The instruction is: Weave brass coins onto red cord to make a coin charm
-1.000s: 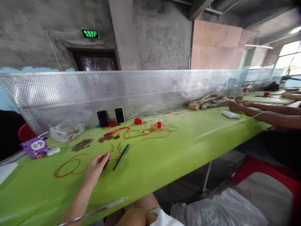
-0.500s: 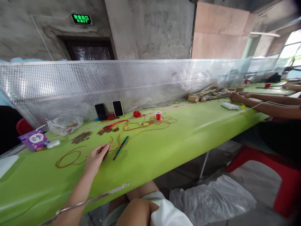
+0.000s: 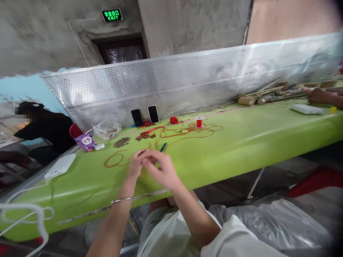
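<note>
My left hand (image 3: 134,165) and my right hand (image 3: 161,169) meet above the front part of the green table (image 3: 241,142). The fingers of both are pinched together at one spot. A thin red cord (image 3: 115,161) runs from my left fingers into a loop on the table to the left. What my right fingers pinch is too small to make out. A teal pen (image 3: 163,146) lies just behind my right hand, partly hidden. A thin bracelet (image 3: 122,200) sits on my left wrist.
Further back lie a cord tangle (image 3: 187,132), a red spool (image 3: 199,122), two phones (image 3: 153,114) leaning on the perforated screen (image 3: 200,78), brown pieces (image 3: 122,142) and a purple carton (image 3: 85,141). A white power bank (image 3: 60,166) is left. A co-worker's hand (image 3: 320,96) is far right.
My right hand has come up from below the table and joined my left hand at the cord. The view has swung left and down.
</note>
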Demonstrator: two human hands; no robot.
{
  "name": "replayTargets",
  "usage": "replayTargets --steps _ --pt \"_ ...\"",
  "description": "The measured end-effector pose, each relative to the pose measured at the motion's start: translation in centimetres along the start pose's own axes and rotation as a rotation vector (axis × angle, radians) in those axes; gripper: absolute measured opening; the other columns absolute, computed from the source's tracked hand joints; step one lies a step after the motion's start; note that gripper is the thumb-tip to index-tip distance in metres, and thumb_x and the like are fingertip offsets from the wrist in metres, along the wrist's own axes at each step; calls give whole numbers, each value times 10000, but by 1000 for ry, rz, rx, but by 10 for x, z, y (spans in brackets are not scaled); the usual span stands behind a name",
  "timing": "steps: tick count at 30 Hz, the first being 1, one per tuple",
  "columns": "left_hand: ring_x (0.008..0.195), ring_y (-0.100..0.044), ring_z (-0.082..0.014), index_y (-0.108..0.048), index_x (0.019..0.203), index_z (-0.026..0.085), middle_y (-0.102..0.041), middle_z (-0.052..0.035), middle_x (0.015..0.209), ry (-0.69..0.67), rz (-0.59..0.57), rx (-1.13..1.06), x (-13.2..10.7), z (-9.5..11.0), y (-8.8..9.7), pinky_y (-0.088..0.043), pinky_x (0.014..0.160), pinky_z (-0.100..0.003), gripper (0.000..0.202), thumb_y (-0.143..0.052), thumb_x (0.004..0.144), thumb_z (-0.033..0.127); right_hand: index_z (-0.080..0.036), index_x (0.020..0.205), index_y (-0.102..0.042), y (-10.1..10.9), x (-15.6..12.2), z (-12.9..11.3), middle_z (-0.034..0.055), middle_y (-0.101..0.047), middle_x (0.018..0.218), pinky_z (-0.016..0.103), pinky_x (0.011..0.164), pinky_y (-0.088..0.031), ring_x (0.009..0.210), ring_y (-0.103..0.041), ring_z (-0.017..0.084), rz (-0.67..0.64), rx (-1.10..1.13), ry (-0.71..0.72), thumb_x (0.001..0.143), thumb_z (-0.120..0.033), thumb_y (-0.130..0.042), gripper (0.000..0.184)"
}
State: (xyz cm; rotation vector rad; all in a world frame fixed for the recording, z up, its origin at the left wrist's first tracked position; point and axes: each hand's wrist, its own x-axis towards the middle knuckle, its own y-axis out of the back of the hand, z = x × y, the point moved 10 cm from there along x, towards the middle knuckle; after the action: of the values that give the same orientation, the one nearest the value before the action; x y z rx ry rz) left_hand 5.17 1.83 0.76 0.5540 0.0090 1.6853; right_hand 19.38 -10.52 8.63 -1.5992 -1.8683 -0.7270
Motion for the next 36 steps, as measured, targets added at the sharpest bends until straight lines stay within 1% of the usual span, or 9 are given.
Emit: replayTargets --steps 3,4,6,8,13,18,24,29,36 --pt "439 -450 -67 -611 773 133 -543 52 568 54 -56 -43 1 -9 -8 -372 457 -210 295 -615 812 425 -153 982 -601 36 2 54 66 -644 967 257 784 -501 888 -608 155 213 -344 -157 873 -132 -445 191" --pt "430 -437 -63 -618 773 131 -540 53 559 68 -55 -56 2 -11 -9 -345 441 -203 321 -632 788 451 -150 1020 -596 40 2 66 78 -634 998 286 833 -487 935 -589 176 211 -512 -184 860 -136 -459 211" --pt "449 -457 -73 -645 767 136 -579 31 576 79 -40 -83 2 -13 -9 -310 433 -202 390 -684 689 517 -129 1090 -584 45 0 85 120 -608 1081 369 902 -447 1023 -543 236 216 -591 -218 843 -142 -477 270" --pt "477 -482 -89 -666 759 141 -620 4 611 81 -29 -105 2 -13 -9 -298 441 -209 443 -711 605 553 -136 1158 -565 39 -3 94 125 -580 1165 418 923 -415 1078 -505 274 160 -672 -243 837 -171 -498 329" --pt "510 -482 -100 -668 756 142 -627 -15 638 76 -40 -119 2 -13 -11 -307 463 -213 443 -718 582 547 -184 1226 -529 21 -6 99 87 -576 1206 397 892 -400 1117 -476 263 -25 -937 -293 867 -251 -491 367" --pt "533 -493 -112 -664 743 151 -598 -1 608 47 -110 -98 -1 -7 -18 -329 488 -217 394 -719 603 515 -214 1061 -608 22 -6 96 47 -635 1064 345 835 -382 1007 -527 219 -22 -972 -269 927 -287 -435 230" --pt "535 -491 -116 -661 723 154 -590 4 594 24 -179 -54 -5 -1 -25 -313 481 -219 335 -711 632 473 -216 961 -624 22 -8 96 27 -652 979 325 779 -357 932 -546 202 -16 -1019 -237 958 -299 -415 224" --pt "541 -496 -114 -673 754 149 -620 -9 628 28 -158 -31 -3 -2 -23 -319 485 -220 339 -697 643 468 -205 925 -627 21 -10 96 27 -655 950 324 771 -345 914 -553 203 -33 -1050 -237 958 -278 -423 220" --pt "456 -417 -85 -659 751 148 -547 29 535 59 -123 -47 -2 -6 -21 -268 439 -215 342 -695 633 467 -204 935 -637 19 -10 97 33 -655 948 327 779 -339 917 -557 202 -56 -1061 -238 962 -273 -416 233"
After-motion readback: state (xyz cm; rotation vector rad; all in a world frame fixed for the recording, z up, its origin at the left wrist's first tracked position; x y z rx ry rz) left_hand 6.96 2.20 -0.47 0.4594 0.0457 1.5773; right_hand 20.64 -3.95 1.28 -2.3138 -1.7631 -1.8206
